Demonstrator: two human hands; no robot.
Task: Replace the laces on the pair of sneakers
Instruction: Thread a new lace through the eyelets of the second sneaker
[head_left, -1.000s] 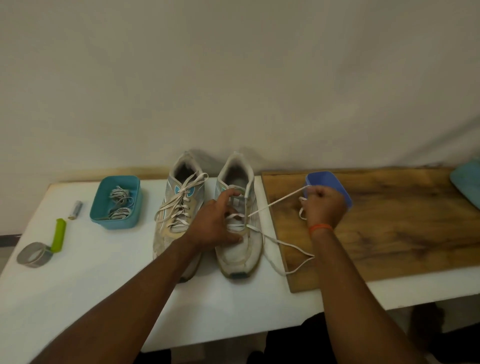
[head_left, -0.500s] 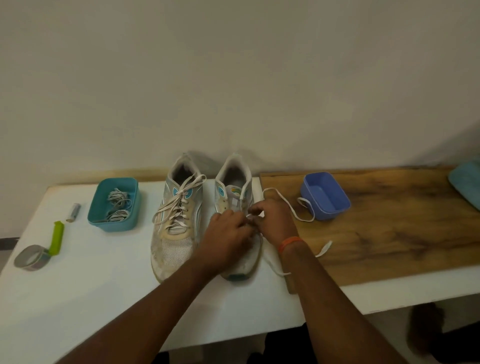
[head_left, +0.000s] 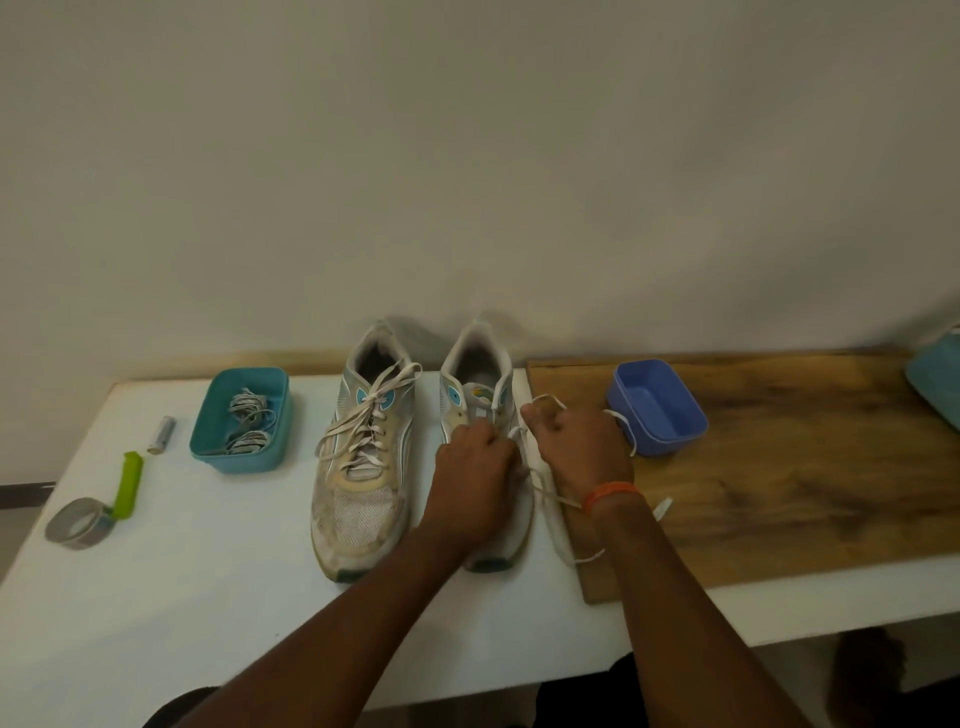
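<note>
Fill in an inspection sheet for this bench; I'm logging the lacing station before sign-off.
Surface: white table, wooden board on its right side.
Job's things: left sneaker fully laced; right sneaker partly laced, white lace trailing onto the board.
Clutter: teal tub holding old laces; empty blue tub; tape roll; green tool; battery.
Hands: left hand and right hand both at the right sneaker's eyelets, gripping the lace.
Cables: nothing seen.
Surroundings: plain wall; teal object at the right edge, cut off.

I am pinching the lace (head_left: 540, 486) with both my left hand (head_left: 474, 467) and right hand (head_left: 579, 449) over the right sneaker (head_left: 480, 395) on the bench (head_left: 156, 597).
</note>
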